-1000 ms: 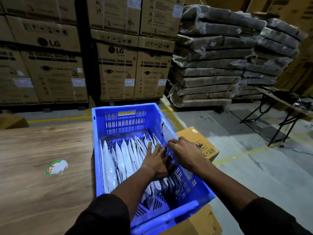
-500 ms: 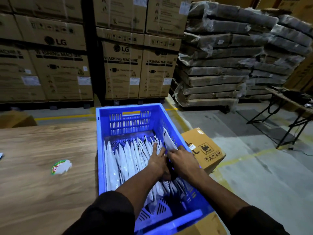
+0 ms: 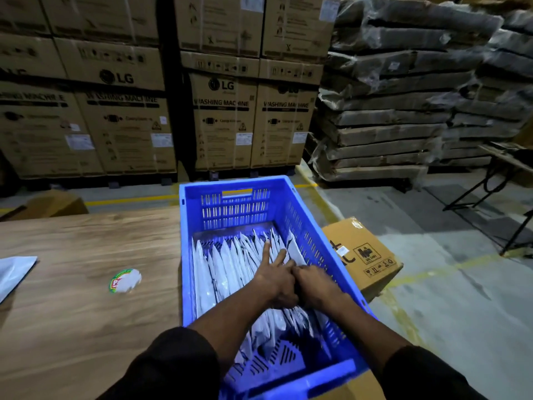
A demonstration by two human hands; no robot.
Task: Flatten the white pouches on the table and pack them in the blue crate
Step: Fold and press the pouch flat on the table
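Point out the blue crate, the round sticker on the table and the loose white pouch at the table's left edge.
blue crate (image 3: 235, 210): head view, slotted far wall.
round sticker (image 3: 125, 280): head view, its middle.
white pouch (image 3: 13, 271): head view, visible corner at the frame's left edge.

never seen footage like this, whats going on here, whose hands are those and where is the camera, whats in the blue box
There is no machine here. The camera sits on a person's head and looks forward and down, so the two arms reaching in from the bottom edge are that person's own.

The left hand lies with its fingers spread on a row of flat white plastic pouches standing on edge inside the blue slotted plastic crate. The right hand rests beside it, touching it, near the crate's right wall; whether it pinches a pouch is hidden.

The crate stands at the right end of a wooden table. On the table lie a small round torn sticker and, at the far left, part of another white pouch. A brown cardboard box sits on the floor to the right.
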